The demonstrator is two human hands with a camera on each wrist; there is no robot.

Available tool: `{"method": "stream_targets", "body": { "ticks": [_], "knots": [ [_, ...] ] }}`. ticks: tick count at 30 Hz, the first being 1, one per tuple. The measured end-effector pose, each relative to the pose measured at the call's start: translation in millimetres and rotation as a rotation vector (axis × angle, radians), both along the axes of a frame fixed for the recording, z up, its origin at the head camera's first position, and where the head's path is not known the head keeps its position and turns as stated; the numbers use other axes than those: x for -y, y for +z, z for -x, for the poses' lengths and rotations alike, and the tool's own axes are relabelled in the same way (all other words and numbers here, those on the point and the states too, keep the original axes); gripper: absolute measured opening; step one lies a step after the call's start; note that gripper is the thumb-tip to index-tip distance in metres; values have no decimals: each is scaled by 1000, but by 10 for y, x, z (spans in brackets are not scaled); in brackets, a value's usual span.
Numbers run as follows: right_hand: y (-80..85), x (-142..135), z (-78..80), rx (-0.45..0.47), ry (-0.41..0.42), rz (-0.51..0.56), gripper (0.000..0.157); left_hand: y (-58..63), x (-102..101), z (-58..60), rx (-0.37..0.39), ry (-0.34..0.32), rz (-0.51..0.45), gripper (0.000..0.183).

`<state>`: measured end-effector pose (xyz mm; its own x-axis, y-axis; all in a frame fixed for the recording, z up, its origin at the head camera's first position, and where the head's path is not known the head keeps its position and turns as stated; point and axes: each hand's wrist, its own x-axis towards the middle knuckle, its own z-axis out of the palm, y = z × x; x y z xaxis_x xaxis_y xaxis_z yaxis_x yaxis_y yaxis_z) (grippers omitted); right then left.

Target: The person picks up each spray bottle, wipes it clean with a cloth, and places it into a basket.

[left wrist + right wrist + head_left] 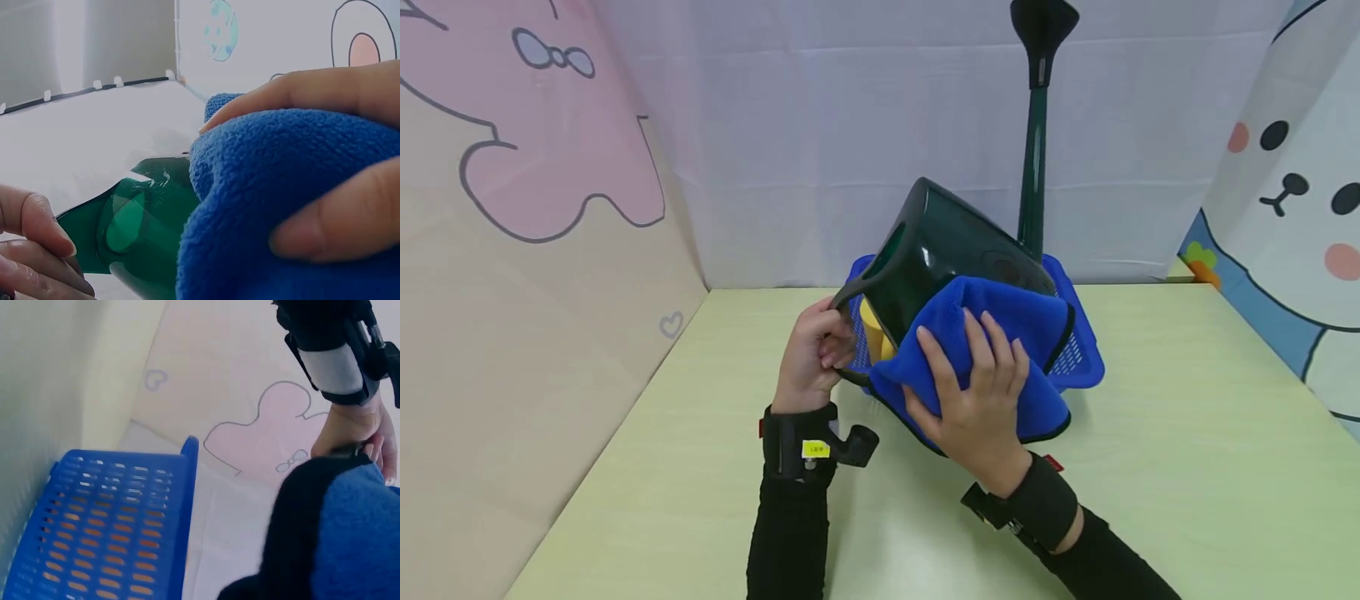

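Note:
A dark green watering can (955, 242) is tilted over the table, its long spout and black flared head rising at the back. My left hand (816, 350) grips its handle at the left end. Against the can's near side, my right hand (973, 400) holds a blue cloth (1037, 329) with a black border, its fingers spread over the fabric. In the left wrist view, the thumb and a finger lie on either side of the fold of cloth (250, 187), which covers part of the shiny can (159, 206). The right palm is hidden.
Behind the can stands a blue perforated basket (1086, 358), with a yellow object (874, 333) showing through the gap by the handle. The pale table (1180, 467) meets a white cloth backdrop (820, 150) at the back. Cartoon-printed panels flank both sides.

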<state>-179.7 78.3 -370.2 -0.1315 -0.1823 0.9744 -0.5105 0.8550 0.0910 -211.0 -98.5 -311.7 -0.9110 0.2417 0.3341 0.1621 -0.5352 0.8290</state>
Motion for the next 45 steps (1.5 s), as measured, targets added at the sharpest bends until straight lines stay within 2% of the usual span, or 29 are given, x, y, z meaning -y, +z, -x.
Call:
{"method": "stream_targets", "body": {
  "ticks": [4, 10, 13, 17, 19, 22, 24, 26, 32, 35, 45],
  "knots": [
    [54, -77, 32, 8, 47, 22, 54, -1, 2, 5, -2, -23, -2, 23],
    [190, -269, 94, 73, 164, 186, 56, 0, 6, 4, -1, -39, 29, 22],
    [258, -391, 120, 155, 229, 293, 60, 6, 14, -6, -4, -46, 45, 21],
    [332, -582, 140, 323, 362, 402, 56, 18, 28, -24, -10, -62, 62, 20],
    [361, -669, 149, 407, 421, 437, 53, 22, 34, -30, -9, -69, 70, 20],
    [376, -740, 169, 492, 462, 467, 53, 24, 44, -38, -4, -66, 80, 21],
    [367, -736, 178, 502, 451, 471, 54, 21, 50, -38, 3, -60, 84, 21],
    [342, -698, 180, 470, 424, 456, 56, 20, 55, -40, 12, -49, 84, 21],
    [270, -473, 153, 213, 279, 303, 72, 26, 56, -49, 31, -23, 74, 21],
    [221, -335, 122, 126, 212, 238, 74, 27, 51, -53, 31, -17, 72, 21],
    [20, 27, -12, 33, -17, -1, 61, 22, 4, -44, 32, -21, 85, 20]
  ]
}}
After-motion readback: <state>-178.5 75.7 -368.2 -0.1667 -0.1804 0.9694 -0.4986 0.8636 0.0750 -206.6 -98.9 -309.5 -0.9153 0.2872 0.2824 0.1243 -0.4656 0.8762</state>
